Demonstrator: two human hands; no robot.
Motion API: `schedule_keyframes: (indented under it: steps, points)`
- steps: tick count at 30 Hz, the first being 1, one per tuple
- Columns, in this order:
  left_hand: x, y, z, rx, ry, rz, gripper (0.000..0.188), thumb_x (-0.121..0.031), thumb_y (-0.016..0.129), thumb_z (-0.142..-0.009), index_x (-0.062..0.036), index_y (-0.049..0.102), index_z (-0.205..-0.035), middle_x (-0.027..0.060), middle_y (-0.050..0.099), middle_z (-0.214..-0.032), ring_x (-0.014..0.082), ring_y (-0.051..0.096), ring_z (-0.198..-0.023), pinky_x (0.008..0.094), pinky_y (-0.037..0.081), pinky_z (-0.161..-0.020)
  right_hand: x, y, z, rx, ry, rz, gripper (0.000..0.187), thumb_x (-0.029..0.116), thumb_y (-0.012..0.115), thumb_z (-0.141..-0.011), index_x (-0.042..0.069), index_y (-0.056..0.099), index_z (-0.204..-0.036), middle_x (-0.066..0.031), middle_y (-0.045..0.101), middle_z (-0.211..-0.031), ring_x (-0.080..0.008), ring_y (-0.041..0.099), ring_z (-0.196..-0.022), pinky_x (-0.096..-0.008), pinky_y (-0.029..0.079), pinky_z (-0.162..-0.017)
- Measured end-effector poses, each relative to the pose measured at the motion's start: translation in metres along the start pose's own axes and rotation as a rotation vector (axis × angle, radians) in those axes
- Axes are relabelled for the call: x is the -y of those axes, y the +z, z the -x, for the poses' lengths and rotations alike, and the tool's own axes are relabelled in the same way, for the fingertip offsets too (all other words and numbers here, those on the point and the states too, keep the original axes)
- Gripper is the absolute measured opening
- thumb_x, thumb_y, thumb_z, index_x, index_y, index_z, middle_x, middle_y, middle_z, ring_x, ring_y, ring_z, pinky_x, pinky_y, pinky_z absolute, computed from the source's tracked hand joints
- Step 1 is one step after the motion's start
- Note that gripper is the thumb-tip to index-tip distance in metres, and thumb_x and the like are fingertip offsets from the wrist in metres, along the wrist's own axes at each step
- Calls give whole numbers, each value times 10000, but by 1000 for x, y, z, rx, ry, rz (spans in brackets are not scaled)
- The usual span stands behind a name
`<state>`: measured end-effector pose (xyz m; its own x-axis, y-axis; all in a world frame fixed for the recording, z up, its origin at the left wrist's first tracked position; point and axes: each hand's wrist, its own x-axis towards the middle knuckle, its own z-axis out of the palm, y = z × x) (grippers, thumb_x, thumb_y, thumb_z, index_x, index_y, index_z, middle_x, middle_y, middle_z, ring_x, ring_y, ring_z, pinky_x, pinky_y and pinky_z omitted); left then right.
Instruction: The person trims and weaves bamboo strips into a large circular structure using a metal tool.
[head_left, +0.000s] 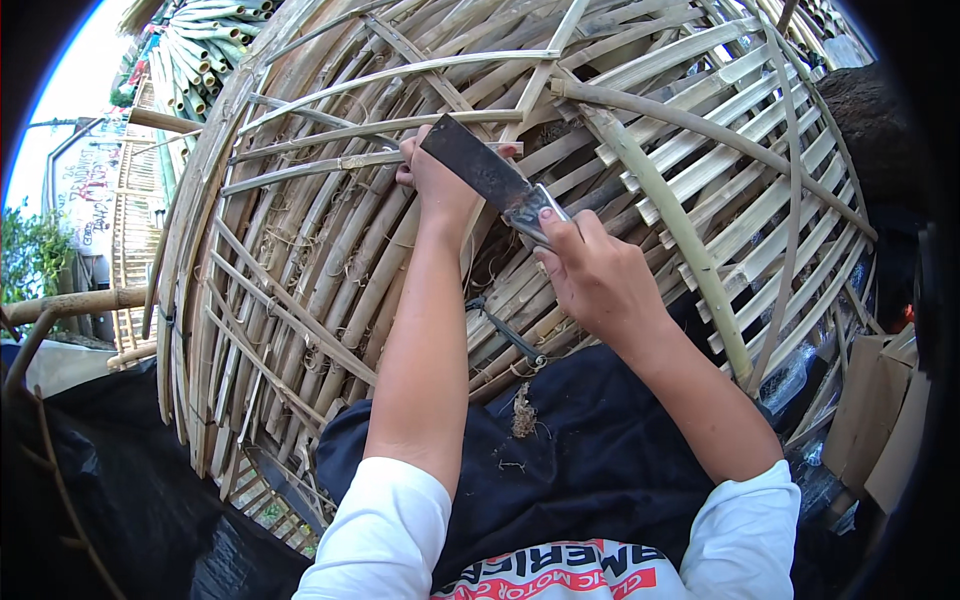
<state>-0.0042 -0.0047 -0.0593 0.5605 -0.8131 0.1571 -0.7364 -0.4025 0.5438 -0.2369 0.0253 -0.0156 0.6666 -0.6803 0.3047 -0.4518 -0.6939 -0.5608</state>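
Note:
My right hand (605, 275) is closed around the handle of a broad, dark-bladed cleaver (470, 165). Its blade slants up to the left, in front of part of my left hand. Ahead of me, my left hand (443, 190) is closed on a pale split bamboo strip (310, 173), which runs out to the left and shows a short end on the right. The blade hides some of the left fingers. Beneath both hands lies a broad layer of bamboo slats (340, 270), with curled shavings among them.
To the right, pale slats form a rack (740, 160) crossed by a green bamboo pole (670, 200). Cardboard (865, 415) stands at the lower right. Green bamboo poles (195, 65) are stacked at the far left. Black sheeting (130, 480) covers the lower left.

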Motion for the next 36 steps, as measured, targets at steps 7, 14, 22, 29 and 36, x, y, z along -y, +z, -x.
schedule_keyframes:
  steps: [7,14,22,29,36]
  points:
    - [-4,0,6,-68,93,92,273,-201,873,-636,-115,679,-806,31,608,-1014,324,471,-1129,673,270,-982,-3,-2,3,-50,-11,-46,292,211,609,-973,82,476,-1199,-192,570,-839,-390,657,-616,-473,538,-513]
    - [7,6,7,-47,31,-21,310,-214,902,-658,-118,670,-840,21,629,-1022,302,470,-1160,602,233,-1042,0,-6,0,131,125,64,260,205,604,-980,80,472,-1165,-193,563,-849,-401,653,-633,-480,537,-523]
    - [-15,-11,9,-82,19,93,605,-616,889,-474,-126,693,-769,2,619,-1035,281,488,-1176,679,256,-1054,20,-48,-4,-2,315,-302,445,6,648,-883,13,422,-1266,-309,599,-1152,-368,693,-872,-378,552,-741]
    - [-13,-12,10,-73,-8,144,584,-612,889,-493,-144,695,-782,2,612,-1037,271,473,-1192,711,239,-1065,-19,-31,21,-208,-76,-240,549,-12,674,-900,4,366,-1355,-248,577,-1137,-335,662,-925,-400,545,-761]
    - [-13,-10,12,-54,-22,144,534,-566,889,-509,-153,702,-792,3,612,-1038,255,478,-1184,688,252,-1063,2,-11,7,-72,-72,-41,420,34,652,-929,43,486,-1315,-235,621,-1065,-448,660,-883,-485,534,-698]
